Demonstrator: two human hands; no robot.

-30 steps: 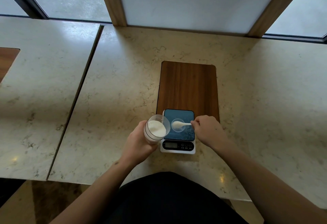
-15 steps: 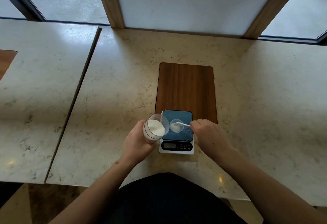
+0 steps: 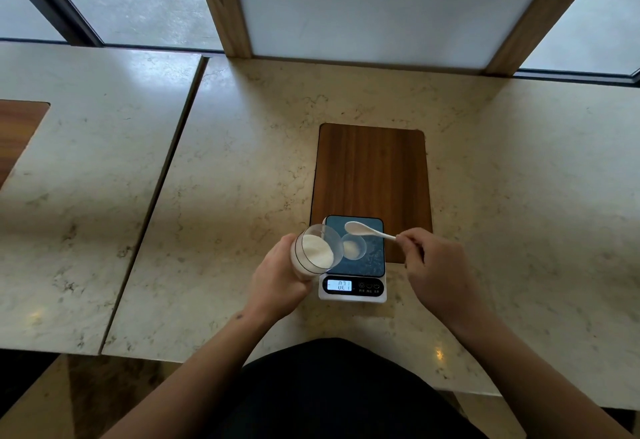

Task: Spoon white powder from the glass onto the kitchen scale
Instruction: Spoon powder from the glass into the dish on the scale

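The near edge of the desk (image 3: 519,300) runs just in front of the person's dark-clothed torso. Both forearms reach forward over it.

The left hand (image 3: 277,279) has its fingers wrapped around the glass (image 3: 313,253), gripping it firmly. The glass is tilted with its mouth toward the right, over the left edge of the kitchen scale (image 3: 353,258). This tilt appears intended to bring the white powder (image 3: 317,251) inside within easy reach of the spoon.

The scale sits on the desk, partly overlapping the near end of a wooden board (image 3: 372,168). Its lit display (image 3: 340,285) faces the person, so the reading can be checked during transfer; the digits are not clearly legible. A small clear dish (image 3: 353,247) rests on the dark platform and holds a little powder.

The right hand (image 3: 436,265) pinches the handle end of the white spoon (image 3: 363,229) between its fingers. The spoon bowl is held above the far part of the platform, just beyond the dish. Whether it carries powder cannot be determined.

Beyond the board, the desk extends to the window frame.
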